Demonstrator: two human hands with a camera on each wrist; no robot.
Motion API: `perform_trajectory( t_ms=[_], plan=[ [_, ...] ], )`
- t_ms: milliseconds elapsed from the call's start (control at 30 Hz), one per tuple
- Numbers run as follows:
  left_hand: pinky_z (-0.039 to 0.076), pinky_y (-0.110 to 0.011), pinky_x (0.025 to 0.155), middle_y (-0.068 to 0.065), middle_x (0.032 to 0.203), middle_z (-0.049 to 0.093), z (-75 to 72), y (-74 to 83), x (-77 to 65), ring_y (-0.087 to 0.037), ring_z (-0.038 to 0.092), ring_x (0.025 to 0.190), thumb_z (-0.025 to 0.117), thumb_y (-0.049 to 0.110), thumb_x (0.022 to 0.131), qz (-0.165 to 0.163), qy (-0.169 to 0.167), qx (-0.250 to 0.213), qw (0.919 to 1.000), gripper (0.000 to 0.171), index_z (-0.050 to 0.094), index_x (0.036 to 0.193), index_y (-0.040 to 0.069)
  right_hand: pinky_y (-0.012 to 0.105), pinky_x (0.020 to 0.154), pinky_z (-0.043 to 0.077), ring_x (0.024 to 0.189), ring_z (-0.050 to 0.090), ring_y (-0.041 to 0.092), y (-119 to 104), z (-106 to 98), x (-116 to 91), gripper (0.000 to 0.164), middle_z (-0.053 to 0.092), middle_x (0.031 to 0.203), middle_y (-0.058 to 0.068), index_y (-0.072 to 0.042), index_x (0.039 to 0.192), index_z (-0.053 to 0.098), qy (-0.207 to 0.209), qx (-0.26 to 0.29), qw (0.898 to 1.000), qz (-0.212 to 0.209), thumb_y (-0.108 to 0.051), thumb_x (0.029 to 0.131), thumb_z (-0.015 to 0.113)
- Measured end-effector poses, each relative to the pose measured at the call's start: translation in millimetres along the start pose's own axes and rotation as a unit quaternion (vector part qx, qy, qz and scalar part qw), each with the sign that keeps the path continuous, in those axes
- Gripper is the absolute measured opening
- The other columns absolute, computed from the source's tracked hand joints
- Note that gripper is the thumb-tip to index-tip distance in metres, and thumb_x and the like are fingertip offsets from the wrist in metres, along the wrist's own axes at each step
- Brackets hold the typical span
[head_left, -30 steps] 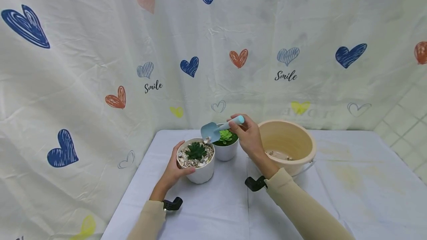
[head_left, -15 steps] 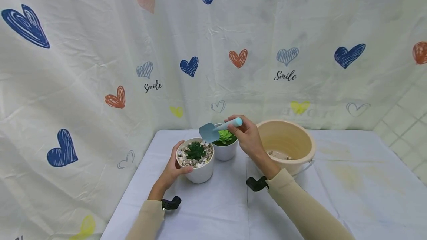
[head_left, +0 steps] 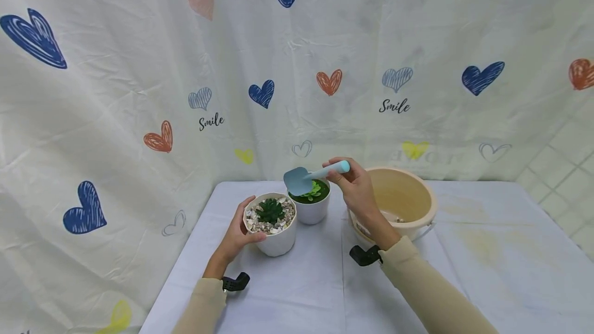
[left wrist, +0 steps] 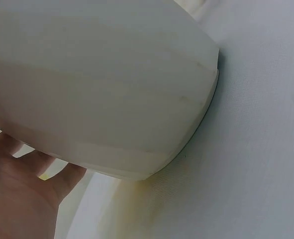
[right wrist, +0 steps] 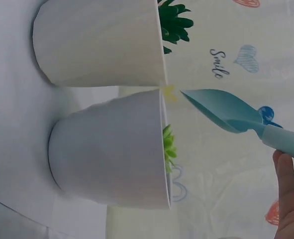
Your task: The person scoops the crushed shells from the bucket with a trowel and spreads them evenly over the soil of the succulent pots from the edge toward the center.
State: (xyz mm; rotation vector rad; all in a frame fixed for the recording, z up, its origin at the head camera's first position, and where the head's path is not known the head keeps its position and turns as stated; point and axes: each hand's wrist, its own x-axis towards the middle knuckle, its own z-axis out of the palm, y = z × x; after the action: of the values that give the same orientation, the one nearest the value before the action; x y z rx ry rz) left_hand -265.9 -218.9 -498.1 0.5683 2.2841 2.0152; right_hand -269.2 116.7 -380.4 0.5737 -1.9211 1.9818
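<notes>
My left hand [head_left: 235, 233] grips a white flower pot [head_left: 280, 244] from its left side, thumb across the front. Inside the pot are pale pebbles [head_left: 253, 220] around a dark green succulent [head_left: 270, 211]. My right hand [head_left: 357, 189] pinches the handle of a small light-blue trowel [head_left: 299, 181] between thumb and fingers. The trowel's blade is over a second white pot [head_left: 312, 214] with a bright green succulent [head_left: 315, 191], and no pebbles show on it. In the right wrist view the trowel [right wrist: 226, 110] is apart from both pots. The left wrist view shows the held pot's side [left wrist: 102, 94] close up.
A beige bucket [head_left: 424, 205] with a few pebbles [head_left: 398, 220] in it stands to the right, partly behind my right forearm. A white cloth [head_left: 306, 293] covers the table. A curtain with hearts [head_left: 352, 133] hangs behind.
The trowel has moved from the held pot's rim to the right with my right hand. Pebbles seen on its blade a second ago no longer show. My left hand stays on the pot.
</notes>
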Motion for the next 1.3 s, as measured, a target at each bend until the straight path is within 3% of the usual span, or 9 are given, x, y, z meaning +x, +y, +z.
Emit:
perform_trajectory(
  t_ms=[267,533,800,1300],
  plan=[
    [0.044,-0.018,0.105,-0.012,0.16,0.039,-0.9,0.2,1.1,-0.018,0.046,0.139,0.09,0.015,0.074,0.01,0.014,-0.008,0.9998,0.108,0.026,0.162,0.019,0.025,0.091,0.058,0.107,0.071,0.012,-5,-18,0,0.031,0.074,0.12,0.009,0.0,0.127,0.061,0.046,0.0,0.999,-0.006,-0.012,0.099,0.066],
    [0.044,-0.019,0.105,-0.012,0.158,0.041,-1.7,-2.8,1.3,-0.014,0.049,0.136,0.091,0.013,0.073,0.011,0.022,-0.007,0.9997,0.109,0.027,0.161,0.017,0.027,0.089,0.059,0.099,0.074,0.011,-12,-36,-3,0.034,0.075,0.114,0.004,0.006,0.127,0.059,0.087,0.032,0.996,-0.012,-0.012,0.099,0.066],
    [0.048,-0.02,0.102,-0.015,0.158,0.041,-5.3,-2.7,0.1,-0.008,0.053,0.131,0.09,0.007,0.072,0.011,0.024,-0.019,0.9995,0.109,0.028,0.161,0.018,0.03,0.091,0.057,0.101,0.074,0.012,-18,-62,-10,0.026,0.075,0.115,0.007,-0.001,0.124,0.064,0.101,0.076,0.992,-0.028,-0.009,0.099,0.064],
    [0.047,-0.019,0.102,-0.011,0.16,0.039,-14.7,1.5,-6.7,-0.005,0.051,0.133,0.09,0.009,0.073,0.005,0.018,-0.012,0.9998,0.11,0.026,0.161,0.016,0.033,0.089,0.057,0.102,0.075,0.019,-31,-110,-31,0.032,0.075,0.109,0.011,0.011,0.125,0.058,0.182,0.137,0.973,-0.028,-0.001,0.096,0.064]
  ],
)
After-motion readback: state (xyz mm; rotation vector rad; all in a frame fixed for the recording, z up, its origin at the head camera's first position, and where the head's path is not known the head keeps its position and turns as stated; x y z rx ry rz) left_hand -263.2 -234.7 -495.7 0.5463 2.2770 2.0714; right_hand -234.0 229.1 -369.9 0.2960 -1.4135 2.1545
